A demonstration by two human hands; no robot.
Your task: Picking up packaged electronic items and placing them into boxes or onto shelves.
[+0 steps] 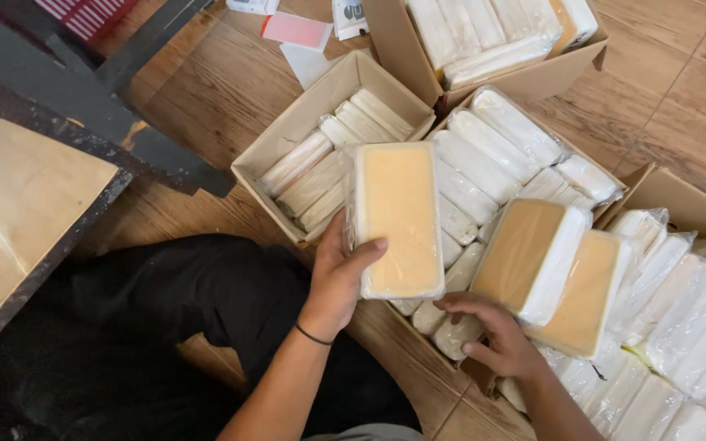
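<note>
Left hand [338, 282] grasps the wrapped pale-yellow pack [398, 219] upright, long axis pointing away over the cardboard box [275, 159], while the right hand [496, 331], fingers spread, rests under two tilted packs [553, 273] just beside it.

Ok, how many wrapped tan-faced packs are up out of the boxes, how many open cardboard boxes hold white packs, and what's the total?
Tan-faced wrapped packs: 3, one in the left hand, two by the right hand
Open cardboard boxes: 4
Total: 7
</note>
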